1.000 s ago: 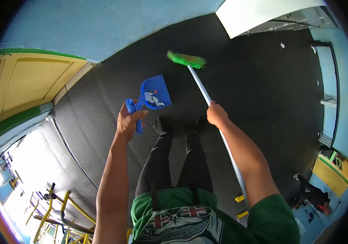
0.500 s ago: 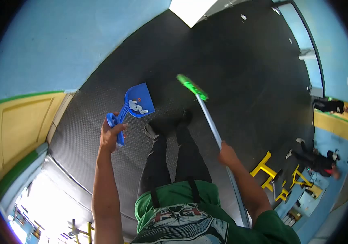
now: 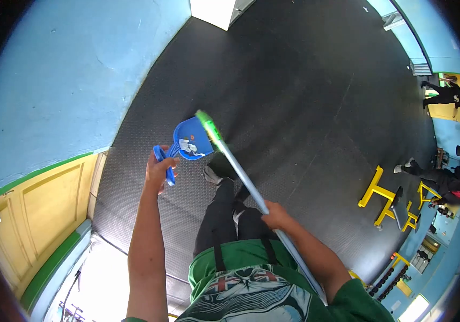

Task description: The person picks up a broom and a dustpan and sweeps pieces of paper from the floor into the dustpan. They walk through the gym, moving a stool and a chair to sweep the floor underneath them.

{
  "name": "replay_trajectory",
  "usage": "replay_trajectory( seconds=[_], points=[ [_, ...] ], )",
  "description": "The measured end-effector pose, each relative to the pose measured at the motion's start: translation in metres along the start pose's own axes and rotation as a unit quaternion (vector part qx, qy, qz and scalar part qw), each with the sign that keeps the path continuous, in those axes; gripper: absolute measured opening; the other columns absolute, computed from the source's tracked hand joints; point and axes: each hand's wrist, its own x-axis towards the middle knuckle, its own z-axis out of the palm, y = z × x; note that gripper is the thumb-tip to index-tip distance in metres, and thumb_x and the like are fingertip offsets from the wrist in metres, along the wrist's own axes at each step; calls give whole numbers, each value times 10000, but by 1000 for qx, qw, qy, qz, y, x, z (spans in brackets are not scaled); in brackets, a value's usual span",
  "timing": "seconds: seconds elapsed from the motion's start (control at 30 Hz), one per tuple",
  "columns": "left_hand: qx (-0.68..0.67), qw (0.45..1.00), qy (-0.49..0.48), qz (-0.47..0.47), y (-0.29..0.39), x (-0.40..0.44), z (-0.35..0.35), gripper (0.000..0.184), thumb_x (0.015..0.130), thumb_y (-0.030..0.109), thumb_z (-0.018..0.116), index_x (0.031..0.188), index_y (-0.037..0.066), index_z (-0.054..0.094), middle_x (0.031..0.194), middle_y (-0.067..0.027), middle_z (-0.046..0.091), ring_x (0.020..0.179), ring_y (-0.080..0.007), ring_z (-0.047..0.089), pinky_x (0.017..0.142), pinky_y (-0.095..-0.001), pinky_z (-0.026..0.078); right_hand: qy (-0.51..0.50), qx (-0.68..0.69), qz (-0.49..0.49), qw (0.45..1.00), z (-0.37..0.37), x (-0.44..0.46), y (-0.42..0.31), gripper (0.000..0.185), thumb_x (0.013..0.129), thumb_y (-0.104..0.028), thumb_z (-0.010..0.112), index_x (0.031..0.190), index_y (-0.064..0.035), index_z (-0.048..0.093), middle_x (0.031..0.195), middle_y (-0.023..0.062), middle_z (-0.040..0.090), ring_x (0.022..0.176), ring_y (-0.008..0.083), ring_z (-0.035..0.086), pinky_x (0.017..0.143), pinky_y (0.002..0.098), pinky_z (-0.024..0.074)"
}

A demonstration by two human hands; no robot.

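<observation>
My left hand (image 3: 160, 169) is wrapped round the handle of a blue dustpan (image 3: 199, 135). Pale crumpled scraps (image 3: 188, 147) and a small orange bit lie in the pan. My right hand (image 3: 277, 216) grips the long grey pole of a broom (image 3: 247, 181). The broom's green head (image 3: 209, 126) is at the open right edge of the dustpan, slightly blurred. Both are over the black textured floor, ahead of my feet.
A blue wall (image 3: 69, 80) and yellow door (image 3: 52, 204) stand at the left. A white box-like object (image 3: 214, 12) is at the top. Two people (image 3: 447, 95) (image 3: 444, 181) and a yellow-framed bench (image 3: 383, 198) are at the right.
The broom head has swung left from out on the floor to the dustpan's edge. My view has turned, and my feet have shifted. Both hands keep their holds.
</observation>
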Motion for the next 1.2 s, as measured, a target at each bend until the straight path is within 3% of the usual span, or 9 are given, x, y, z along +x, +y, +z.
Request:
replay_trajectory(
  seconds=[0.1, 0.2, 0.5, 0.57, 0.67, 0.87, 1.0, 1.07, 1.2],
  points=[
    [-13, 1000, -3, 5, -1, 1, 1, 569, 656, 143, 692, 1177, 76, 473, 762, -48, 551, 683, -148, 562, 548, -319, 513, 112, -67, -60, 990, -12, -8, 30, 466, 736, -89, 595, 1176, 39, 517, 858, 214, 636, 783, 317, 655, 703, 413, 523],
    [-41, 999, -10, 9, -3, 1, 2, 591, 667, 139, 683, 1203, 66, 446, 775, -57, 552, 686, -148, 565, 547, -313, 514, 184, -107, 27, 977, -11, 19, 49, 447, 723, -82, 602, 1149, 33, 532, 918, 218, 630, 854, 315, 640, 766, 405, 506],
    [-74, 997, 21, 6, 0, -16, -2, 564, 677, 118, 683, 1173, 34, 430, 800, -77, 551, 685, -156, 576, 531, -311, 521, -55, -6, -6, 998, -29, 30, -16, 356, 725, -42, 557, 1071, 44, 552, 905, 292, 621, 850, 415, 634, 711, 441, 521],
    [-115, 993, 41, 4, -8, -25, -7, 559, 679, 121, 687, 1165, 23, 430, 807, -84, 556, 683, -164, 581, 531, -314, 525, 98, -185, -197, 958, -43, 37, -13, 333, 748, -41, 543, 1071, 37, 535, 879, 296, 620, 809, 430, 632, 694, 465, 521],
    [-164, 984, 64, 19, -15, -35, -6, 562, 683, 130, 694, 1165, 9, 431, 809, -90, 558, 688, -165, 583, 528, -303, 525, 141, -261, -125, 947, -76, 51, -89, 431, 796, -75, 545, 1195, 35, 427, 900, 301, 614, 845, 443, 617, 757, 504, 508],
    [-225, 969, 102, 9, -33, -33, 0, 559, 687, 144, 706, 1157, 8, 438, 768, -80, 542, 638, -153, 568, 506, -279, 504, 221, -386, -116, 888, -86, 157, -185, 285, 925, -169, 388, 1101, 30, 490, 996, 248, 628, 917, 376, 635, 756, 470, 526],
    [-229, 965, 129, 11, -34, -34, 7, 539, 677, 151, 716, 1138, 29, 464, 725, -59, 526, 534, -139, 525, 488, -271, 469, 192, -400, -147, 884, -59, 160, -150, 229, 903, -146, 428, 1034, 25, 504, 900, 236, 649, 838, 387, 648, 719, 468, 533],
    [-202, 974, 102, 4, -37, -35, 7, 583, 705, 169, 689, 1183, 12, 395, 797, -78, 526, 695, -150, 564, 548, -290, 516, 137, -442, -153, 873, -58, 123, -130, 248, 864, -119, 465, 1030, 63, 492, 903, 250, 641, 846, 397, 642, 730, 472, 527],
    [-193, 973, 127, 2, -40, -36, 14, 534, 683, 156, 715, 1128, 48, 441, 767, -52, 527, 675, -133, 549, 534, -282, 501, 26, -415, -132, 900, -85, 74, -92, 356, 778, -49, 505, 1119, 53, 495, 980, 304, 606, 950, 441, 587, 825, 483, 488]
  ],
)
